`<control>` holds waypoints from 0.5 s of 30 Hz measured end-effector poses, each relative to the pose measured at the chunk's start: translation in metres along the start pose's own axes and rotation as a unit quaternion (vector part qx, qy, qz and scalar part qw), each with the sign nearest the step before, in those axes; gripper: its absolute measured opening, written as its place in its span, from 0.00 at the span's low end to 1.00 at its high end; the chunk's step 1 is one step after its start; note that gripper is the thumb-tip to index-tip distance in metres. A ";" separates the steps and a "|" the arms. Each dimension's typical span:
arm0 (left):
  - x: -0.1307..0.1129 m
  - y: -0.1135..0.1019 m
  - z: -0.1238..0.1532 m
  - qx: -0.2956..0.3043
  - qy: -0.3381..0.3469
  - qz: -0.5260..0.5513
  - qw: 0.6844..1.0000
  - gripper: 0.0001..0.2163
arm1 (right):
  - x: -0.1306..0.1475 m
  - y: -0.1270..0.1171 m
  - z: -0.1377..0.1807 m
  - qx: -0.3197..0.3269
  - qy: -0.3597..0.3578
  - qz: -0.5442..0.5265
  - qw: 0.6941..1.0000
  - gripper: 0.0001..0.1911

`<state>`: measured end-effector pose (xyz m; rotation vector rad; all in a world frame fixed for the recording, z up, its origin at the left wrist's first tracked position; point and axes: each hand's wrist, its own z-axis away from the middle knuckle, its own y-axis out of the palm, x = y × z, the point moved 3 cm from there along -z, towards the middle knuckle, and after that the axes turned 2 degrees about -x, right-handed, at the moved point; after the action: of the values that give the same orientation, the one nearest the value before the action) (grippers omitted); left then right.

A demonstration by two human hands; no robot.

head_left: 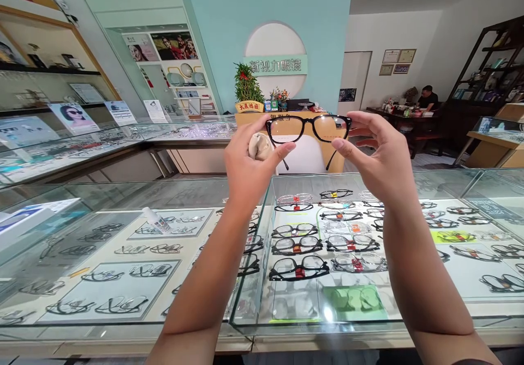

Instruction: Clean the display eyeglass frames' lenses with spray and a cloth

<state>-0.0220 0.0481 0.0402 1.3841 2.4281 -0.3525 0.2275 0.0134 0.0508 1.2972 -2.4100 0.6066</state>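
Observation:
A pair of black-framed eyeglasses [308, 120] is held up in front of me above the glass display case, lenses facing me and temple arms hanging down and away. My left hand [250, 160] pinches the left end of the frame between thumb and fingers. A crumpled cream-coloured cloth [260, 147] is tucked in the same hand, against the palm. On the other side, my right hand [382, 155] grips the right end of the frame, thumb below and fingers above.
Below my arms, a glass case [262, 329] holds rows of eyeglasses. A small white bottle [156, 220] leans on the left side. Further back are a counter with a potted plant [247, 87], a white chair [301, 155] and a seated person [428, 99] at a dark table.

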 end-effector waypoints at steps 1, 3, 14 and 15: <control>0.002 0.001 0.000 0.003 -0.006 0.007 1.000 0.28 | -0.002 0.000 0.000 -0.003 0.003 -0.003 1.000 0.27; 0.006 0.002 0.000 0.008 -0.021 0.026 0.999 0.30 | -0.004 0.001 -0.001 -0.006 0.004 -0.003 1.000 0.27; 0.015 0.003 -0.003 -0.012 -0.071 0.038 0.997 0.28 | -0.001 0.004 0.000 0.004 -0.006 0.008 1.000 0.25; 0.014 0.003 -0.004 -0.012 -0.065 0.033 0.997 0.27 | 0.000 0.004 0.001 0.002 -0.003 0.007 1.000 0.25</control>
<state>-0.0273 0.0621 0.0378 1.3816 2.2693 -0.3830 0.2240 0.0157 0.0491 1.2882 -2.4261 0.6128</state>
